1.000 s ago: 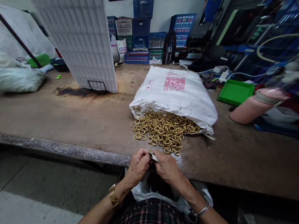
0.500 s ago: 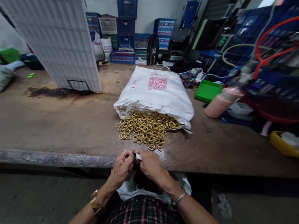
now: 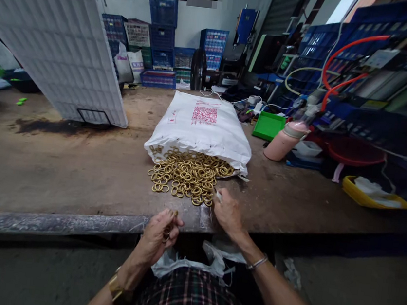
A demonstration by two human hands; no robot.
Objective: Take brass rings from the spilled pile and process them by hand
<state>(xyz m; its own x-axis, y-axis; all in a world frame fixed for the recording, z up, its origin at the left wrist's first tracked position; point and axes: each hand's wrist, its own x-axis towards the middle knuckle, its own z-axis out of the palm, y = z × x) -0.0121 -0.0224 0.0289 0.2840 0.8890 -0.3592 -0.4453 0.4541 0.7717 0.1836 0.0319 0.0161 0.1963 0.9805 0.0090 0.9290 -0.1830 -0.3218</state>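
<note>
A heap of gold-coloured rings [image 3: 189, 175] spills from the mouth of a white sack [image 3: 206, 131] onto the table. My left hand [image 3: 159, 233] is closed around some of the rings at the table's front edge, one of them pinched at the fingertips. At the right side of the heap, my right hand [image 3: 228, 211] grips a small tool with a white handle [image 3: 219, 196]; its dark tip points toward the rings, and its exact kind is too small to make out. Across my lap lies whitish plastic sheeting [image 3: 190, 266].
A pale ribbed panel [image 3: 68, 49] stands on the wooden table [image 3: 58, 165] at left. To the right are a green tray [image 3: 268, 125], a pink bottle [image 3: 283, 142] and a yellow basket [image 3: 374, 197]. Orange hoses [image 3: 331, 64] hang above them. Blue crates [image 3: 161, 40] are stacked behind.
My hands were together at the table edge and are now apart. The right one has moved away to the heap's right side with the tool; the left keeps its rings. The view has shifted slightly.
</note>
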